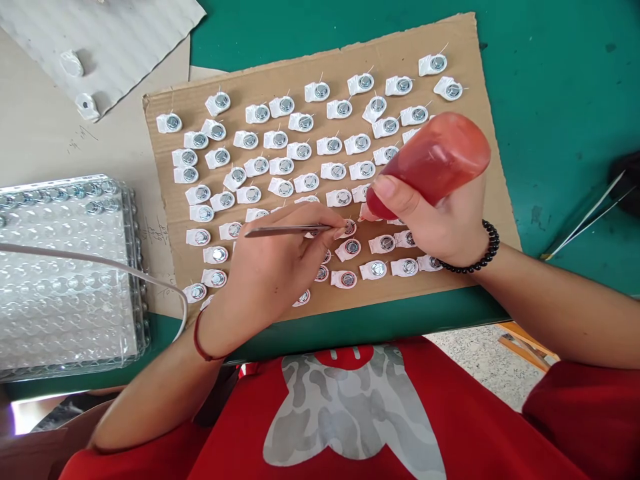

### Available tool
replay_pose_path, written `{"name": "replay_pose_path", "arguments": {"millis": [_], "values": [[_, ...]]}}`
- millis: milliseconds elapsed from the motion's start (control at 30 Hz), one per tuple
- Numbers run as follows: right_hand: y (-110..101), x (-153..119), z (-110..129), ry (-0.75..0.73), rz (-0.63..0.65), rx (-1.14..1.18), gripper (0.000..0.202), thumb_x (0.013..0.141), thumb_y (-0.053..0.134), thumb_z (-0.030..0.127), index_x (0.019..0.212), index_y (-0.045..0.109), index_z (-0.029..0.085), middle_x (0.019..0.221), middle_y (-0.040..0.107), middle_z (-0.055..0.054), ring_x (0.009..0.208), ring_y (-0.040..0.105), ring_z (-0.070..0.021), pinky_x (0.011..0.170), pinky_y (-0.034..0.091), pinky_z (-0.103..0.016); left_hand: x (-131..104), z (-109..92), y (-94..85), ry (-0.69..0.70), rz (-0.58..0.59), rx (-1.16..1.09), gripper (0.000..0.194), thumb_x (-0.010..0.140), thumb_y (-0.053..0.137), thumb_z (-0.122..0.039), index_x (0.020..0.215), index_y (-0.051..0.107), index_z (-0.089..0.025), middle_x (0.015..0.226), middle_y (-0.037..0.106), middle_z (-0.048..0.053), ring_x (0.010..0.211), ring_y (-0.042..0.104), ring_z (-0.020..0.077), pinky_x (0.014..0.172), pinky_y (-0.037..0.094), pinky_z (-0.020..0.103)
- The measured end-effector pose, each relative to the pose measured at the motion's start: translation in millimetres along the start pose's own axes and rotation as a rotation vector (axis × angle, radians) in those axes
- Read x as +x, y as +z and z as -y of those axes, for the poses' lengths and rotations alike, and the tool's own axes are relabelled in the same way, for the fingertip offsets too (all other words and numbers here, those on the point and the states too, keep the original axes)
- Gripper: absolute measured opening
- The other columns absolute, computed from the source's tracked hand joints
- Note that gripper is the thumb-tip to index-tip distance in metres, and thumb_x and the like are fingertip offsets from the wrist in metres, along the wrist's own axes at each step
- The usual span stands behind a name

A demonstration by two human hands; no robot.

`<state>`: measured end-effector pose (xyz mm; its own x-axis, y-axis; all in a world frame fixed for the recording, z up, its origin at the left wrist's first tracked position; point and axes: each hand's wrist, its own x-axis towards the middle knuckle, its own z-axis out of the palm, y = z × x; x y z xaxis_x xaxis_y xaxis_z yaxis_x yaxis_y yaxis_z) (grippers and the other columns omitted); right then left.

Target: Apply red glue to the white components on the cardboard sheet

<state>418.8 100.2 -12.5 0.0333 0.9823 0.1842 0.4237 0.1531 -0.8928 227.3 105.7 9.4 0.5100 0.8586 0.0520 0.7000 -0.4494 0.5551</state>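
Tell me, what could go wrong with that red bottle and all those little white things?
The right hand holds the red bottle tipped, narrow end low, so squeezing too hard might make a mess, if it's full of something runny. The left hand has a thin metal tool among small white pieces set close together, so a slip could bump some. The white cable curves near the red wristband and might snag it.

No legible writing
Handwritten marks (159, 230) on the pale board (120, 150), beside the left edge of the brown cardboard (270, 83), are unreadable.
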Motion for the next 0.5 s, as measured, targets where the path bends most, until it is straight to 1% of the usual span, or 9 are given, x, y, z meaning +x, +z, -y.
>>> {"name": "replay_pose_path", "arguments": {"millis": [233, 500], "values": [[-0.1, 1.7, 3.2, 0.016, -0.006, -0.003, 0.035, 0.072, 0.063, 0.056, 0.062, 0.058, 0.022, 0.059, 0.051, -0.002, 0.065, 0.053, -0.0185, 0.066, 0.050, -0.036, -0.4, -1.1, -0.7, 0.009, 0.005, -0.013, 0.010, 0.085, 0.053, -0.025, 0.087, 0.063, -0.024, 0.076, 0.066, -0.003, 0.063, 0.058, 0.0111, 0.056, 0.044, 0.024], [0.1, 1.1, 2.5, 0.024, -0.012, -0.011, 0.035, 0.073, 0.062, 0.057, 0.063, 0.057, 0.023, 0.060, 0.052, -0.003, 0.065, 0.053, -0.0190, 0.066, 0.049, -0.036, 0.7, -1.7, -1.7, 0.011, 0.004, 0.003, 0.010, 0.084, 0.054, -0.026, 0.087, 0.063, -0.025, 0.066, 0.063, -0.002, 0.062, 0.058, 0.0125, 0.057, 0.044, 0.025]]}}
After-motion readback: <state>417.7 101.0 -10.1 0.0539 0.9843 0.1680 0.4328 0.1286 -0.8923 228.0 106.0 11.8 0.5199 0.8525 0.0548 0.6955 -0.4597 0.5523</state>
